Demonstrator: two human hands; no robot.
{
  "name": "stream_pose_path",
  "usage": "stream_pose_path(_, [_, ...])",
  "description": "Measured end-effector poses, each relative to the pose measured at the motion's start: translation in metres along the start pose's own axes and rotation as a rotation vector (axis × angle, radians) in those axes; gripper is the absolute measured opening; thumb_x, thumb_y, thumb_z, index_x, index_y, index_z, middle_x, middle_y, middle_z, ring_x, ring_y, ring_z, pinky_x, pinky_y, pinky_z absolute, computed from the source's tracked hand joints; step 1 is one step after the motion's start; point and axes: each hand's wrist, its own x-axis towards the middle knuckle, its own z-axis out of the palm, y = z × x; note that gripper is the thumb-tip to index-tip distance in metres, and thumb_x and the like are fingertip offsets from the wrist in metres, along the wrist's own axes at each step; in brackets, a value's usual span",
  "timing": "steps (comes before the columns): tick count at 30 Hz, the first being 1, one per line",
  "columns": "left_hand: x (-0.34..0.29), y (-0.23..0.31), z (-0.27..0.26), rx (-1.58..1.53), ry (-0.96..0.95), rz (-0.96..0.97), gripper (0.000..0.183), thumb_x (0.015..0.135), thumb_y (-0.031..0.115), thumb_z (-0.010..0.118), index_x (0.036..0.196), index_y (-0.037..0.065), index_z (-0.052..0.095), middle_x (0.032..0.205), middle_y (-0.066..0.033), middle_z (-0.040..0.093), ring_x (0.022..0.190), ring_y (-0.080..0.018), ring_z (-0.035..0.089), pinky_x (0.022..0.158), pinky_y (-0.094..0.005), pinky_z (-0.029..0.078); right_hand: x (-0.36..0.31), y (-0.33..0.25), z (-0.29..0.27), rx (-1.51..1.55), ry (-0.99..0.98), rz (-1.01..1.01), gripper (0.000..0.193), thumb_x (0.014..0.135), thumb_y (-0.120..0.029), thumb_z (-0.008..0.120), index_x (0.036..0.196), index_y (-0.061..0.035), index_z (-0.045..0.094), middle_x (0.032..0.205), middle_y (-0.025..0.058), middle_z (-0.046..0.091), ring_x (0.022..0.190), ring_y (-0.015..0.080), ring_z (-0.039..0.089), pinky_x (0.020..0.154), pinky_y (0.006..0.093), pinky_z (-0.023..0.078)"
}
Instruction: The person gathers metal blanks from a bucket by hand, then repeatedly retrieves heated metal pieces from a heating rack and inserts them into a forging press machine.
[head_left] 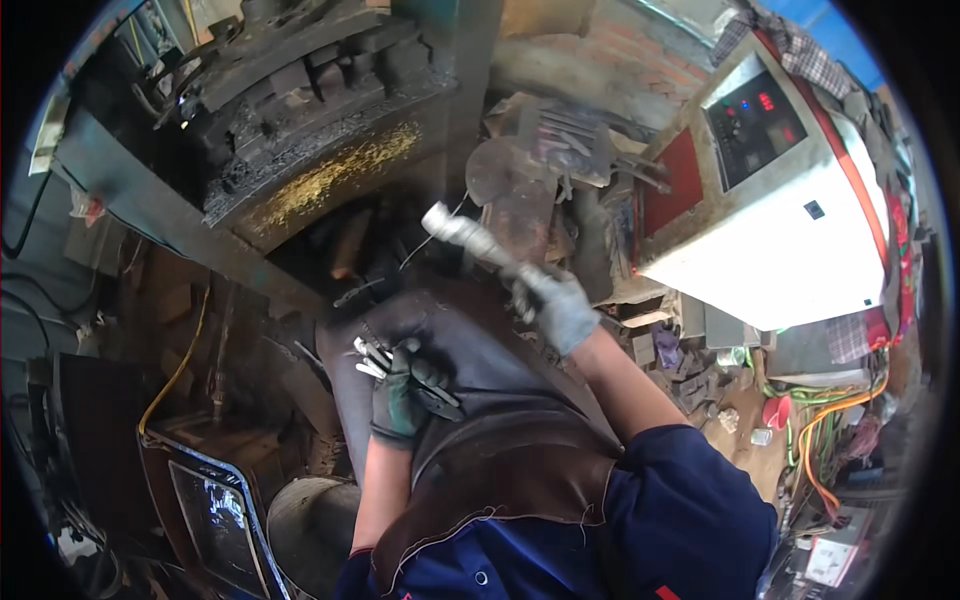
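My left hand (pixel 400 392), in a dark green and grey glove, is closed over my aproned lap. Several short silvery rods (pixel 372 358) stick out of it on the far side. A dark flat end (pixel 440 404) shows beside the palm; I cannot tell whether it belongs to the same pieces. My right hand (pixel 562 312), in a pale grey glove, is closed on a pale knobbly rod (pixel 470 238). The rod points up and left, its thicker end away from me, and it is smeared by motion. Brown leather apron (pixel 480 350) covers my legs.
Ahead on the left stands a heavy machine frame (pixel 340 180) with yellowish flakes on its ledge. A metal stand (pixel 515 190) bears several bars. To the right is a white and red control cabinet (pixel 770 230); cables (pixel 820 450) lie below it. A round drum (pixel 315 530) stands lower left.
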Motion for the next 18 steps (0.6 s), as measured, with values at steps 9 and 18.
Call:
stream_pose_path(9, [0.001, -0.001, 0.000, -0.018, -0.031, -0.006, 0.026, 0.099, 0.032, 0.047, 0.111, 0.011, 0.054, 0.067, -0.0001, 0.050, 0.066, -0.0167, 0.050, 0.071, -0.0364, 0.046, 0.063, 0.009, -0.100, 0.537, 0.516, -0.159, 0.009, 0.091, -0.009, 0.058, 0.095, -0.0029, 0.063, 0.088, 0.0066, 0.065, 0.079, 0.0149, 0.062, 0.067, 0.0273, 0.054])
stream_pose_path(18, [0.002, -0.002, -0.004, -0.036, -0.023, -0.012, 0.025, 0.099, 0.031, 0.047, 0.111, 0.009, 0.052, 0.068, -0.0010, 0.050, 0.065, -0.0184, 0.049, 0.071, -0.0371, 0.046, 0.064, 0.022, -0.100, 0.432, 0.402, -0.154, 0.025, 0.095, -0.016, 0.052, 0.110, 0.0045, 0.056, 0.095, 0.0149, 0.063, 0.079, 0.0243, 0.065, 0.065, 0.0323, 0.059])
